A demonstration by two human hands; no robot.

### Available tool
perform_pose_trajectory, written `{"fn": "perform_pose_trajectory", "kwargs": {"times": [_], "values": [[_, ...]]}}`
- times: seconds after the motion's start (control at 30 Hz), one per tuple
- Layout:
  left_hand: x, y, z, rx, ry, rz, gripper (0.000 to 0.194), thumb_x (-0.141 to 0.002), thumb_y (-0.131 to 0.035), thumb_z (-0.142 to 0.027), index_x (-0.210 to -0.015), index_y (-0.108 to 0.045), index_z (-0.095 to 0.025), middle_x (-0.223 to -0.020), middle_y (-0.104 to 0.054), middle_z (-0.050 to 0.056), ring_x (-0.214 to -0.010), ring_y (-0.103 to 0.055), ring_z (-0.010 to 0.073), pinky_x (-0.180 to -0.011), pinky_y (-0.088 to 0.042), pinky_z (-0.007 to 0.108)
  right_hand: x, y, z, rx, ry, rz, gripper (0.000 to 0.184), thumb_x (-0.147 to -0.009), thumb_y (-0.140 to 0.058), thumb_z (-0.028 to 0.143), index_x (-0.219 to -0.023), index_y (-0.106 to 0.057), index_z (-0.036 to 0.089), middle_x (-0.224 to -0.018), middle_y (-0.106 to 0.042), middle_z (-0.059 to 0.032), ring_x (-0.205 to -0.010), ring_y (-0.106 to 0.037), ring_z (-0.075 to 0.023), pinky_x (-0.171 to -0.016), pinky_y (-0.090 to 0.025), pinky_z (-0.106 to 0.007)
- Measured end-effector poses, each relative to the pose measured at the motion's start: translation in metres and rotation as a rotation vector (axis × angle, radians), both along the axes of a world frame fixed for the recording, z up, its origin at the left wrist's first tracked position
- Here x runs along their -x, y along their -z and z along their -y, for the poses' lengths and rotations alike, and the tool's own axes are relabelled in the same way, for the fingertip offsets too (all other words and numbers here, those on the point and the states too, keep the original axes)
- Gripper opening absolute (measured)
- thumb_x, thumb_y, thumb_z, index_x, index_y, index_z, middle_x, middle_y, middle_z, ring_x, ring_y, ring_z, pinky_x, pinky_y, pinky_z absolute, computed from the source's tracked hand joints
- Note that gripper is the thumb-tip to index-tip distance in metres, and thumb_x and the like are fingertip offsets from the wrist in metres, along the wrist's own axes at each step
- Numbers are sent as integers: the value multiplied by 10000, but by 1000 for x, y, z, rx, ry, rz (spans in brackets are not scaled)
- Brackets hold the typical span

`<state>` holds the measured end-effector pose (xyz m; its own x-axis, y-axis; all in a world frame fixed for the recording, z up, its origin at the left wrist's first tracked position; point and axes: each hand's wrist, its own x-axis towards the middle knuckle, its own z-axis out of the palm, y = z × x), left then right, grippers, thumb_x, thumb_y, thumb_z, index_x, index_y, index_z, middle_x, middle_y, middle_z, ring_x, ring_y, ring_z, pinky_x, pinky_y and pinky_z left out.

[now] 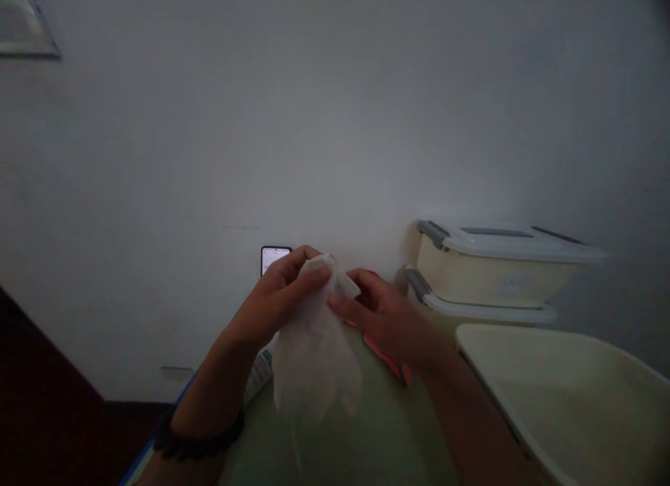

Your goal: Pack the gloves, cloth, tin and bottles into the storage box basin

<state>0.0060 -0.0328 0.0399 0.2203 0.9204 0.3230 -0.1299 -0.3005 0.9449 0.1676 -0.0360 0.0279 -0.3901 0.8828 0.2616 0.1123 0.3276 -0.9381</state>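
Note:
A thin white disposable glove (317, 353) hangs between my hands above a pale green table (387, 437). My left hand (280, 294) pinches the glove's cuff from the left, fingers closed on it. My right hand (384, 315) grips the same cuff from the right with thumb and fingers closed. The glove's fingers dangle downward. A dark band (196, 440) circles my left wrist.
A phone (273, 258) with a lit screen leans against the white wall behind my hands. Two cream lidded boxes (492, 269) are stacked at the right, with an open cream tub (570, 395) nearer me. A red flat item (387, 360) lies under my right hand.

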Motion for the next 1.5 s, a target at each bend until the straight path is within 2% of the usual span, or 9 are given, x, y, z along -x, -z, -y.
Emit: {"fn": "perform_pose_trajectory", "kwargs": {"times": [0.17, 0.37, 0.5, 0.7, 0.87, 1.0, 1.13, 1.3, 1.5], "values": [[4, -1, -3, -89, -75, -92, 205, -772, -576, -342, -709, -492, -166, -579, -480, -58, -473, -433, 54, -415, -331, 141, -6, -3, -2, -38, 63, -118, 190, -785, -544, 382, -790, -569, 193, -690, -569, 13, -632, -524, -113, -568, -411, -229], [14, 3, -6, -251, 73, -306, 138, -776, -595, -240, -858, -510, -169, -738, -530, -25, -653, -498, 79, -546, -399, 166, -19, -12, 1, -42, 105, -101, 109, -774, -541, 296, -779, -573, 192, -701, -586, 19, -665, -533, -111, -581, -402, -219], [14, 5, -7, -371, 26, -341, 141, -779, -598, -226, -888, -529, -168, -792, -538, -6, -686, -500, 81, -560, -408, 169, -22, -14, 7, -111, 156, 81, 142, -772, -509, 242, -891, -564, 189, -722, -580, 9, -642, -528, -117, -556, -383, -231], [11, 5, -8, -300, 68, -394, 132, -785, -590, -249, -822, -554, -128, -731, -553, 1, -629, -517, 79, -547, -449, 179, -29, -22, 25, -300, 246, 475, 359, -789, -464, 173, -1136, -504, 253, -794, -607, -7, -663, -550, -133, -589, -377, -255], [9, 5, -5, -307, 145, -315, 189, -806, -567, -212, -985, -524, -166, -670, -570, -29, -574, -552, 78, -527, -488, 186, -39, -31, 37, -358, 237, 607, 156, -825, -440, 203, -902, -573, 227, -761, -617, -10, -684, -573, -139, -588, -370, -249], [8, 1, -1, -341, 153, -333, 109, -806, -564, -186, -910, -586, -160, -729, -606, -5, -605, -575, 79, -539, -500, 176, -46, -35, 39, -326, 208, 607, 82, -831, -446, 217, -875, -511, 239, -685, -590, 36, -594, -553, -109, -561, -363, -233], [5, -4, 4, -385, 57, -366, 72, -749, -633, -173, -814, -613, -149, -696, -615, -9, -582, -577, 77, -533, -503, 167, -46, -34, 38, -357, 122, 603, 123, -817, -437, 138, -861, -506, 230, -759, -586, 36, -639, -547, -92, -587, -376, -218], [4, -7, 7, -494, -101, -302, 73, -724, -659, -172, -764, -602, -153, -699, -608, -14, -576, -557, 70, -543, -493, 161, -44, -35, 42, -315, 64, 678, 60, -815, -506, 263, -812, -540, 214, -715, -594, 29, -599, -537, -97, -554, -379, -223], [7, -6, 4, -526, 38, -206, 34, -789, -584, -173, -781, -556, -155, -1024, -566, 66, -949, -535, 162, -701, -474, 217, -46, -42, 48, -357, 134, 578, 239, -831, -495, 374, -686, -547, 193, -675, -569, 17, -618, -531, -105, -560, -389, -231]]}}
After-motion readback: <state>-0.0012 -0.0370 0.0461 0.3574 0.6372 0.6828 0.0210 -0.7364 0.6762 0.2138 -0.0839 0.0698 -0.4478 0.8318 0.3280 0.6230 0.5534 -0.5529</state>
